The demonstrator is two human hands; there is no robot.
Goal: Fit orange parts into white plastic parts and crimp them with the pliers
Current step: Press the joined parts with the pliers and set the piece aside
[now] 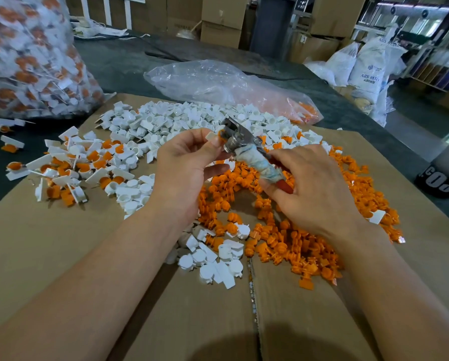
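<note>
Above the middle of the cardboard [61, 243], the pliers [244, 149] are gripped by the wrapped handles in the right hand [314, 188], long axis running near-right to far-left, head pointing away. A fitted white part [213, 136] is pinched by the left hand [189, 165] at the head. Orange parts [296, 238] and white parts [179, 118] are heaped on the cardboard; cartons [223, 19] are stacked beyond it.

Soft, even light is keeping the flat brown cardboard sheet [61, 243] bright, with a dark rounded shadow [233, 345] lying at its near edge. Glare is streaking the crumpled clear plastic bag [218, 82]. Wide-angle distortion is bending the frame edges, and the stacked brown cardboard boxes [223, 19] behind are looking soft.
</note>
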